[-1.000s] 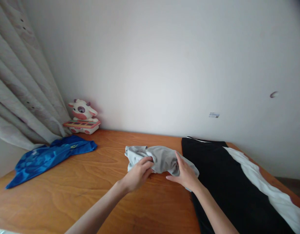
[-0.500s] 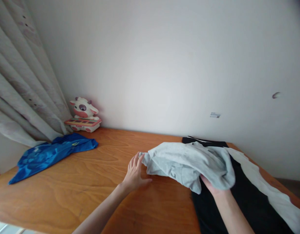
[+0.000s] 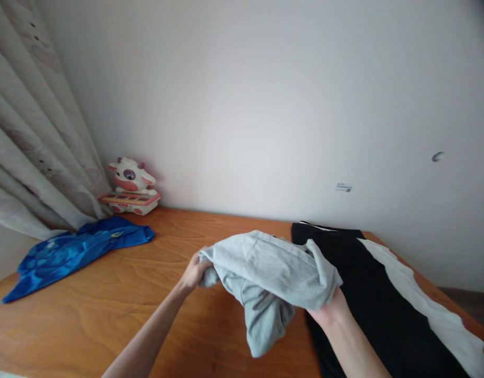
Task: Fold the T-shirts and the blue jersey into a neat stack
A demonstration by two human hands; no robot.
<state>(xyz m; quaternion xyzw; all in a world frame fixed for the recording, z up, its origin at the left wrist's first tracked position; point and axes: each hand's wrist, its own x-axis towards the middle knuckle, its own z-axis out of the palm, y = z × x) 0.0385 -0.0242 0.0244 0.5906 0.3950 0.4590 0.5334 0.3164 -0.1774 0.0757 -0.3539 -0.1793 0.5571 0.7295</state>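
Observation:
A crumpled light grey garment (image 3: pixel 273 265) hangs between my two hands above the wooden table. At its left end, my left hand (image 3: pixel 195 271) is closed around a bunched edge of the cloth. My right hand (image 3: pixel 329 310) holds the other end from below, its fingers mostly hidden under the fabric. A loose fold droops from the middle toward the table. What kind of garment it is, I cannot tell.
Black clothing with a white side panel (image 3: pixel 411 286) lies spread on the right of the wooden table (image 3: pixel 167 304). A blue garment (image 3: pixel 80 249) lies at the left, near the curtain (image 3: pixel 33 136). Against the wall stands a cow toy with a keyboard (image 3: pixel 132 186).
My left hand has gone from open fingers at the cloth's edge to gripping it. The grey garment has moved left, off most of the black clothing, with a fold now hanging down.

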